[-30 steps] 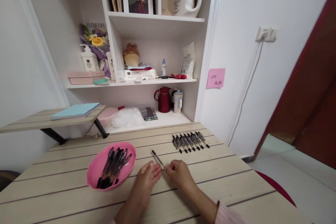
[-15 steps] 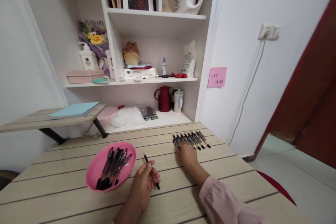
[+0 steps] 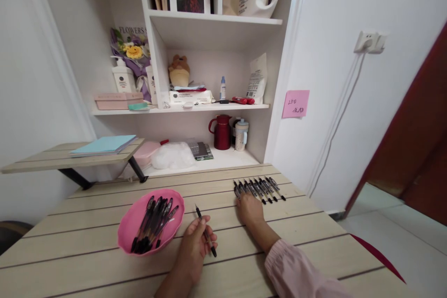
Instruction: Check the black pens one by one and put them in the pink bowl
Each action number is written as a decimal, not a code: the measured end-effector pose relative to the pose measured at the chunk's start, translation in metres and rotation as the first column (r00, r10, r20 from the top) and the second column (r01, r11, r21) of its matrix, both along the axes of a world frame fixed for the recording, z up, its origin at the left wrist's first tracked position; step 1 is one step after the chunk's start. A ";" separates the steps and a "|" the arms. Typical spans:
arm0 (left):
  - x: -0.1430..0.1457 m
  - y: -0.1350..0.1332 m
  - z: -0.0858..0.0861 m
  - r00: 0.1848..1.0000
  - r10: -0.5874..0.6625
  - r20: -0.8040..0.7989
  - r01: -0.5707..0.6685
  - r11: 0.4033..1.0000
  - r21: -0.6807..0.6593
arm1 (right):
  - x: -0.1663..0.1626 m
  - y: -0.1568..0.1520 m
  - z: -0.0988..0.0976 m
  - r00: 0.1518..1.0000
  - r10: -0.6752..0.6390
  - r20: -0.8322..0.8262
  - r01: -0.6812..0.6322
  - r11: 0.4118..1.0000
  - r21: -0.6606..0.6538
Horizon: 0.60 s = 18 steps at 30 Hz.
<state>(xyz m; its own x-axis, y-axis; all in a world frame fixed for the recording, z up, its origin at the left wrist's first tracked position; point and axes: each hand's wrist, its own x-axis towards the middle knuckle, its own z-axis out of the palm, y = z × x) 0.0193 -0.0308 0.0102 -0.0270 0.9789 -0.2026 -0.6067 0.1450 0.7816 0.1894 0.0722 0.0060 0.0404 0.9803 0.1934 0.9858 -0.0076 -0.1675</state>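
My left hand [image 3: 197, 244] holds a black pen [image 3: 210, 245] between thumb and fingers, slanted above the table. The pen's thin tip points away from me and its dark end toward me. My right hand [image 3: 250, 209] rests at the left end of a row of pens [image 3: 260, 191] laid side by side on the table. Its fingers are closed on the leftmost pen [image 3: 237, 190], which they partly hide. Left of my left hand stands a scalloped pink bowl [image 3: 125, 230] with several similar pens [image 3: 153, 223] heaped in it.
The slatted wooden table [image 3: 223, 274] backs onto a white shelf unit [image 3: 216, 19]. A small raised stand [image 3: 45, 157] at the left carries blue paper [image 3: 104, 145]. A red jug [image 3: 222, 132] and a light cup [image 3: 241, 135] stand on the lowest shelf.
The view has swung slightly left, so everything appears shifted to the right. My left hand keeps its pen, and my right hand stays at the left end of the row.
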 end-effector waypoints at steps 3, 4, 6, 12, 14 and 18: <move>-0.001 0.000 -0.001 1.000 -0.009 -0.007 0.009 1.000 0.007 | -0.001 -0.003 0.002 1.000 0.001 -0.005 -0.001 1.000 0.003; -0.001 0.000 -0.001 1.000 -0.015 -0.012 0.015 1.000 0.011 | -0.001 -0.005 0.003 1.000 0.001 -0.007 -0.001 1.000 0.004; 0.000 -0.001 0.000 0.999 -0.034 -0.027 0.035 0.999 0.021 | -0.004 -0.011 0.004 1.000 0.004 -0.011 -0.004 1.000 0.004; 0.002 -0.003 0.001 0.984 -0.080 -0.159 0.084 0.996 0.024 | -0.018 -0.041 0.000 0.957 0.189 -0.222 -0.189 0.982 0.021; 0.002 -0.003 0.001 0.974 -0.079 -0.214 0.086 0.996 0.023 | -0.023 -0.048 -0.002 0.894 0.250 -0.371 -0.257 0.966 0.031; 0.001 -0.002 0.000 0.947 -0.099 -0.305 0.115 0.993 0.035 | -0.029 -0.053 -0.006 0.657 0.235 -0.716 -0.330 0.944 0.007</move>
